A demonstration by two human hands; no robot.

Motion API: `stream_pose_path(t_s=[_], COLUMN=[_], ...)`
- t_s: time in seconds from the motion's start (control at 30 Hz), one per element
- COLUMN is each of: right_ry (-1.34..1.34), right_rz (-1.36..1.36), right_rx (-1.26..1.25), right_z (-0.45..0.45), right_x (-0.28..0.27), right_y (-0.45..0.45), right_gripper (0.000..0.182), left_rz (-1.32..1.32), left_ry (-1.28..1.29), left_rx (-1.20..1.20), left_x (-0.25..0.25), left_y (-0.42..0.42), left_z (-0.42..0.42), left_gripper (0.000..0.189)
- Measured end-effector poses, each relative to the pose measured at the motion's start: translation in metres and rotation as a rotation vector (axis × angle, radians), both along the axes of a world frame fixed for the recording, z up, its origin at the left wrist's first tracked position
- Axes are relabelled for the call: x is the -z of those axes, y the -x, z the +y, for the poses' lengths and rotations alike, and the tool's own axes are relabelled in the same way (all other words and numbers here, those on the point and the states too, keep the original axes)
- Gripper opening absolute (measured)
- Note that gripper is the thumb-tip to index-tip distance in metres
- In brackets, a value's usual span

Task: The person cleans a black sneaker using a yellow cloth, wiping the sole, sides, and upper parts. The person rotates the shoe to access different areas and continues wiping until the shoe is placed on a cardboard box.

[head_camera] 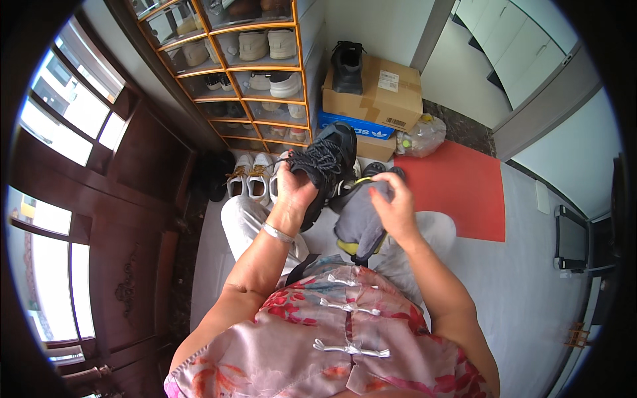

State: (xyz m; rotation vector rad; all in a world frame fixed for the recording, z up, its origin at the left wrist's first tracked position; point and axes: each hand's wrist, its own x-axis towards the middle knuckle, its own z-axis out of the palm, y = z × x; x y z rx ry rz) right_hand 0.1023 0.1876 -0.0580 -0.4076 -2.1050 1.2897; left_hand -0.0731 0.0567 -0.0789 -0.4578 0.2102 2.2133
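My left hand (294,188) grips a black lace-up sneaker (338,144) by its collar, with the toe tilted up and away from me. Loose black laces lie bunched over its tongue. In my right hand (399,209) is a grey cloth (361,211) with yellow-green edging, held by its upper edge beside the shoe's heel. The cloth hangs between my knees; whether it touches the shoe I cannot tell. Another black sneaker (347,69) stands on top of a cardboard box (398,94).
Clear-fronted shoe boxes (268,47) with orange frames rise ahead. White shoes (249,176) line the floor at their foot. Under the cardboard box is a blue shoebox (328,122), beside a plastic bag (423,135). A red mat (458,194) lies right; a dark wooden door (124,239) stands left.
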Motion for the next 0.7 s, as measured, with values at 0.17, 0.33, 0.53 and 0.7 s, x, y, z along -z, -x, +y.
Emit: stream_pose_path(t_s=[0.17,0.33,0.53,0.7], right_ry=[0.382,0.603,0.605,0.788], right_rz=[-0.023,0.029,-0.197,-0.162], right_rx=[0.175,0.304,0.166,-0.040], right_z=[0.072,0.111,0.089,0.088], right_x=[0.026,0.083,0.113,0.094], right_y=[-0.001,0.004,0.006,0.004], right_gripper=[0.017,0.017,0.024,0.021], left_rz=[-0.118,-0.032,0.046,0.024], left_ry=[0.125,0.085,-0.066,-0.083], left_rx=[0.059,-0.007,-0.077,-0.220], left_x=[0.008,-0.005,-0.009,-0.001], left_y=[0.001,0.011,0.075,0.124], left_z=[0.041,0.114,0.244,0.347], left_gripper=[0.040,0.035,0.038,0.035])
